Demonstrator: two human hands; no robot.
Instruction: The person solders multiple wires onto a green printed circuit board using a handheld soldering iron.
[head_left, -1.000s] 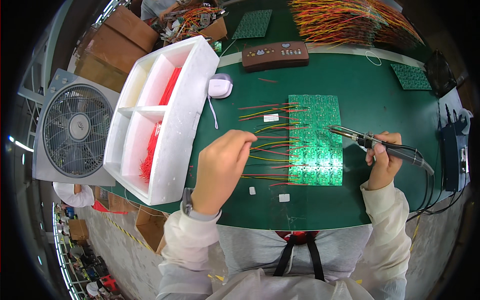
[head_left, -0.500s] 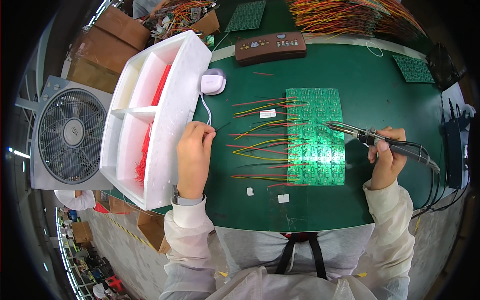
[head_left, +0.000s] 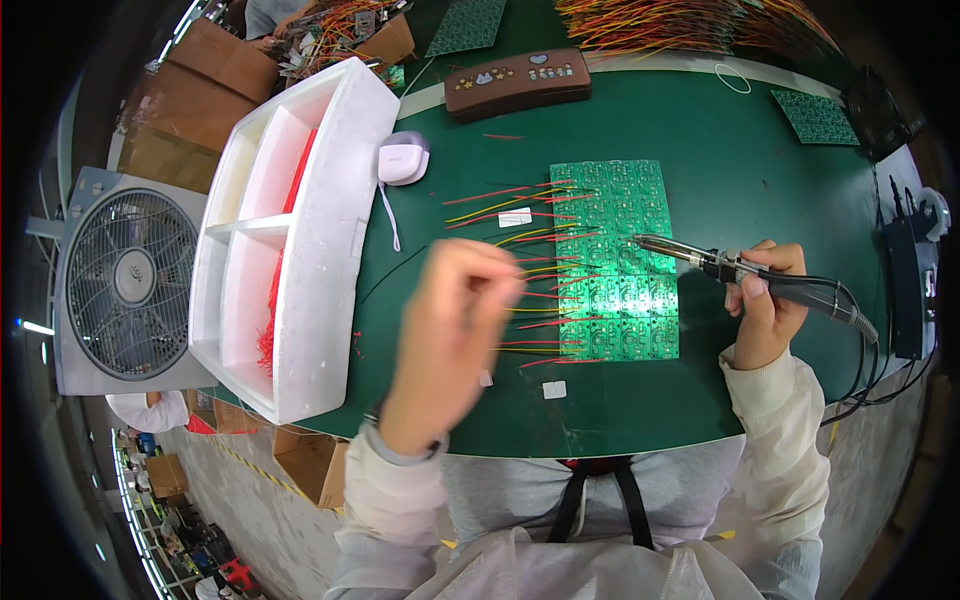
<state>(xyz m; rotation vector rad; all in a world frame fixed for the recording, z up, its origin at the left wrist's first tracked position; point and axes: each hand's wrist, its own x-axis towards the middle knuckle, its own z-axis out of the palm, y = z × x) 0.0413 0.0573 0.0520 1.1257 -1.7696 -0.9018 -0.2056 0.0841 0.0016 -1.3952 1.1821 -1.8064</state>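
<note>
My right hand (head_left: 768, 305) grips a soldering iron (head_left: 705, 262) with a black cable. Its metal tip reaches left over a green circuit board panel (head_left: 615, 335); whether it touches cannot be told. Red, yellow and black wires (head_left: 487, 197) stick out from the panel's left side. My left hand (head_left: 450, 335) is smeared by motion, fingers curled together at the wire ends left of the panel; what they hold, if anything, does not show. Behind that hand, a thin black wire (head_left: 392, 274) runs across the green table (head_left: 640, 415), its right end close to the hand.
A white foam box (head_left: 325, 310) with compartments holds red wires at left, beside a fan (head_left: 133, 277). Farther back are a white case (head_left: 403, 160), a brown pencil case (head_left: 517, 86) and a wire heap (head_left: 690, 25). A dark blue box (head_left: 908, 290) with cables stands right.
My left hand has moved right, from beside the foam box to the wires at the panel. More of the black wire shows on the table. The soldering iron stays over the panel.
</note>
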